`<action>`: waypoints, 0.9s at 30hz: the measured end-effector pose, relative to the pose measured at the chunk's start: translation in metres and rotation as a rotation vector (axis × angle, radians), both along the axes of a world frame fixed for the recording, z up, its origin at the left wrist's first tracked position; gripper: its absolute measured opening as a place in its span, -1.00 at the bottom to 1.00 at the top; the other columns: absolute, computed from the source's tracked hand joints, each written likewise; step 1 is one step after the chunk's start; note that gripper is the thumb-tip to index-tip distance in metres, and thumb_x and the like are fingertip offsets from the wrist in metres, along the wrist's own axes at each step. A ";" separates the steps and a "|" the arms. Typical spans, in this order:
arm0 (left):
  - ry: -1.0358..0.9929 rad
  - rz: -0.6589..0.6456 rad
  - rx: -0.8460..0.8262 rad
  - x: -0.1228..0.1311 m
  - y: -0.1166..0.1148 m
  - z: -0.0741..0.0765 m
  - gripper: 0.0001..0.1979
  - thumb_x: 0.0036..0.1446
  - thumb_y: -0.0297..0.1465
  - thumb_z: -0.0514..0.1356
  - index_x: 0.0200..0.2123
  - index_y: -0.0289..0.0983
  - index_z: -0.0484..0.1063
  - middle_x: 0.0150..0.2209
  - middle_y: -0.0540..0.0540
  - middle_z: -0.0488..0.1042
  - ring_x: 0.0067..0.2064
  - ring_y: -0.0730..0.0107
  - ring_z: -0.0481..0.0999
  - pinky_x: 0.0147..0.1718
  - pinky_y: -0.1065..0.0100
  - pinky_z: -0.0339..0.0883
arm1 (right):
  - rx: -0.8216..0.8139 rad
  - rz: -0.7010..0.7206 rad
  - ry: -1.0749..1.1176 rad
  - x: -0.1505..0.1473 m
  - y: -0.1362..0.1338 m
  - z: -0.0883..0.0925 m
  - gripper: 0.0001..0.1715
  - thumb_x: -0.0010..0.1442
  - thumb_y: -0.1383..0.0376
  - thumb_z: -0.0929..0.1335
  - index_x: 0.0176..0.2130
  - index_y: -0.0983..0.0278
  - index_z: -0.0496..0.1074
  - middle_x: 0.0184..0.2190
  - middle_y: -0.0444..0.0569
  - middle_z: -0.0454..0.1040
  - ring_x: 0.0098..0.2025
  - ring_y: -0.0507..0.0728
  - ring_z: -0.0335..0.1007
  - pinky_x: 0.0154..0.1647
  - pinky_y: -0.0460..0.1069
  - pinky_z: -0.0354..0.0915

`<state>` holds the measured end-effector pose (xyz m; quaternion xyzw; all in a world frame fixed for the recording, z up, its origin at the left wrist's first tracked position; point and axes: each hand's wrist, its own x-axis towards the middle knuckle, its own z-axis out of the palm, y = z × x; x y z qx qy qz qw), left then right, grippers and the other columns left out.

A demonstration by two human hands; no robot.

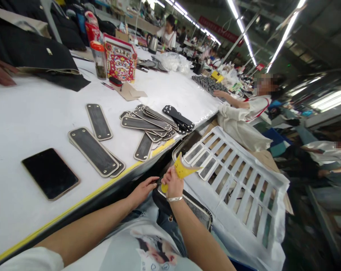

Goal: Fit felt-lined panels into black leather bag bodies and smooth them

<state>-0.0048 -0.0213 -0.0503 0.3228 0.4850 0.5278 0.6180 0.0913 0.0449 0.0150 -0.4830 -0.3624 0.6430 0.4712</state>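
Observation:
My right hand (174, 185) is closed around a yellow scraper-like tool (184, 168) with a wide, forked-looking end that points away from me. Just left of it, my left hand (142, 192) has its thumb and fingers drawn together at a small dark piece, too hidden to name. Both hands are over my lap, by a black tray-like thing (198, 210). On the table edge beyond lies a pile of dark strips (148, 124) with pale borders and metal studs. More such strips (94, 150) lie to the left, and a bundle of black straps (178, 118) to the right.
A white slotted frame (244, 188) stands at my right, with several dark pieces in its near slots. On the white table (46, 113) are a phone (51, 173), a red box (120, 58) and a bottle (98, 60). A co-worker (252, 109) sits beyond the frame.

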 end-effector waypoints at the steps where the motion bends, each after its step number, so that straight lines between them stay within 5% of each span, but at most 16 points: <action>1: 0.036 0.001 -0.013 0.000 0.001 -0.001 -0.61 0.01 -0.30 0.15 -0.06 -0.27 0.42 -0.07 -0.11 0.49 0.02 0.13 0.38 0.08 0.15 0.16 | 0.014 -0.018 0.030 0.004 0.007 0.005 -0.61 0.04 0.00 0.32 -0.53 0.19 0.17 -0.75 -0.33 -0.11 -0.72 -0.06 -0.18 -0.69 -0.10 -0.05; 4: 0.117 0.006 0.012 0.000 0.005 -0.005 -0.62 0.01 -0.27 0.16 -0.09 -0.27 0.43 -0.12 -0.11 0.50 -0.02 0.15 0.40 0.04 0.18 0.19 | 0.085 -0.055 0.121 0.011 0.023 0.015 -0.61 0.04 0.02 0.34 -0.54 0.21 0.17 -0.74 -0.33 -0.11 -0.71 -0.08 -0.20 -0.69 -0.13 -0.05; 8: 0.194 -0.005 0.056 0.000 0.011 -0.011 -0.65 0.01 -0.29 0.14 -0.11 -0.28 0.44 -0.15 -0.13 0.51 -0.07 0.15 0.43 -0.03 0.19 0.26 | 0.041 0.000 0.135 0.003 0.031 0.004 -0.59 0.02 0.01 0.36 -0.54 0.22 0.18 -0.74 -0.33 -0.10 -0.71 -0.09 -0.21 -0.70 -0.13 -0.08; 12: 0.250 -0.033 0.110 -0.001 0.011 -0.012 -0.66 0.02 -0.34 0.13 -0.10 -0.26 0.43 -0.13 -0.12 0.50 -0.07 0.16 0.43 -0.02 0.20 0.25 | 0.106 0.113 -0.004 -0.004 0.015 -0.013 -0.58 0.10 -0.03 0.28 -0.54 0.20 0.17 -0.73 -0.30 -0.08 -0.69 -0.06 -0.18 -0.68 -0.11 -0.04; 16: 0.309 -0.007 0.180 0.002 0.011 -0.007 -0.69 0.05 -0.36 0.12 -0.12 -0.26 0.44 -0.12 -0.11 0.50 -0.09 0.15 0.43 -0.04 0.21 0.26 | 0.225 0.223 -0.116 -0.005 -0.005 -0.014 -0.69 -0.01 0.10 0.41 -0.55 0.22 0.29 -0.62 -0.20 0.20 -0.55 -0.03 0.07 -0.53 -0.10 0.10; 18: 0.327 -0.014 0.183 0.002 0.011 -0.004 -0.68 0.06 -0.35 0.11 -0.09 -0.27 0.42 -0.11 -0.10 0.50 -0.08 0.15 0.43 -0.03 0.20 0.26 | 0.187 0.214 -0.078 -0.006 -0.003 -0.011 -0.72 -0.06 0.15 0.44 -0.55 0.23 0.32 -0.63 -0.20 0.22 -0.55 -0.03 0.08 -0.54 -0.12 0.10; 22: 0.337 -0.102 0.134 -0.003 0.010 -0.004 -0.62 0.09 -0.29 0.09 -0.03 -0.26 0.38 -0.07 -0.09 0.49 -0.01 0.16 0.40 0.06 0.18 0.20 | 0.091 0.107 0.030 -0.001 0.014 0.004 -0.61 0.05 0.01 0.33 -0.56 0.21 0.21 -0.76 -0.33 -0.07 -0.71 -0.06 -0.17 -0.71 -0.13 -0.04; 27: 0.060 -0.229 0.020 -0.008 -0.008 -0.019 -0.41 0.12 -0.17 0.09 0.20 -0.21 0.12 0.12 -0.12 0.34 0.12 0.17 0.32 0.09 0.16 0.20 | 0.189 0.061 0.216 0.019 -0.007 0.026 -0.61 0.12 0.03 0.32 -0.53 0.23 0.20 -0.74 -0.34 -0.11 -0.72 -0.09 -0.20 -0.70 -0.15 -0.02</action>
